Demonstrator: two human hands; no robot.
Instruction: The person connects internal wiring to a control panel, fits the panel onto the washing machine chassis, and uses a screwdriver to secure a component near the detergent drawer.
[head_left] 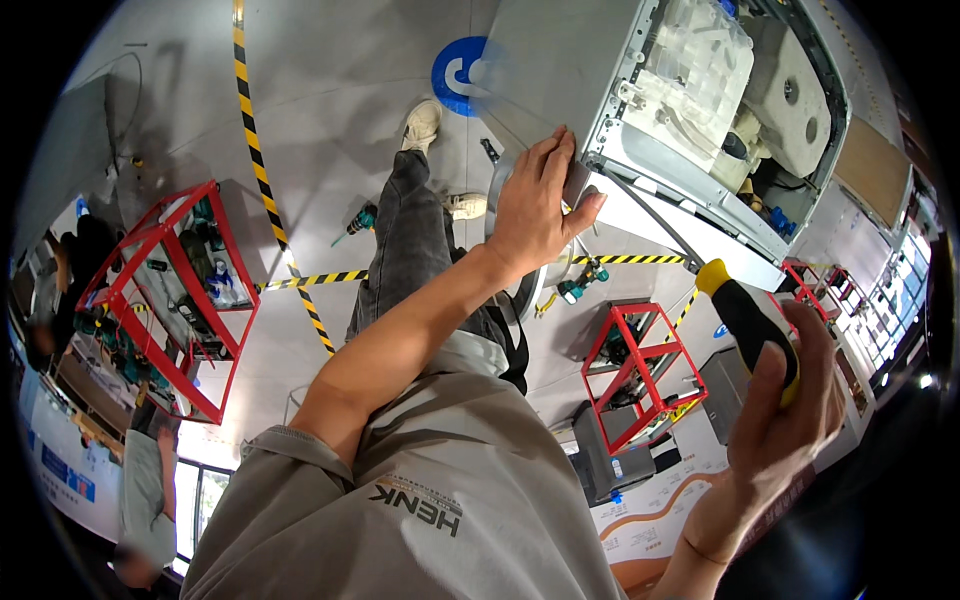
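A washing machine (565, 75) with its top off stands at the upper right. Inside it show a translucent plastic housing (695, 75) and a pale counterweight block (790, 100). My left hand (535, 205) is closed on the machine's near corner, fingers along the side panel and thumb apart around a small greyish part. My right hand (785, 400) is wrapped round the yellow-and-black handle of a long screwdriver (740, 310). Its shaft runs to the upper left, and the tip meets the frame edge just beside my left fingers. Exactly what the tip touches is too small to tell.
Red-framed tool carts stand at left (240, 330) and at lower right (607, 385). Cordless drills (365, 217) (572, 290) lie on the floor, with black-and-yellow tape (255, 140) marking it. Another person (148, 490) is at the far left.
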